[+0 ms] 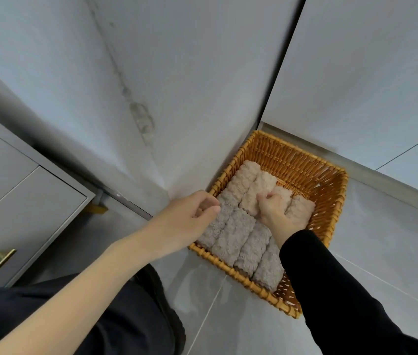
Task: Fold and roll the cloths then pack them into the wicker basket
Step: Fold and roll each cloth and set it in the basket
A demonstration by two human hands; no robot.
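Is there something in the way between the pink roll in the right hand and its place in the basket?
Nothing visible. The right hand holds the pink roll down in the far row of the basket, beside the other pink rolls.

right hand (277, 213) fingertips: buried among cloths (231, 234) | basket (292, 160) near-right rim: behind sleeve (330, 290)

grey tiled floor (371, 252), wicker basket (302, 160) resting on it

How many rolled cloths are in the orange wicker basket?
8. Four grey rolls fill the near row, four beige rolls the far row; the right hand covers some, more may hide.
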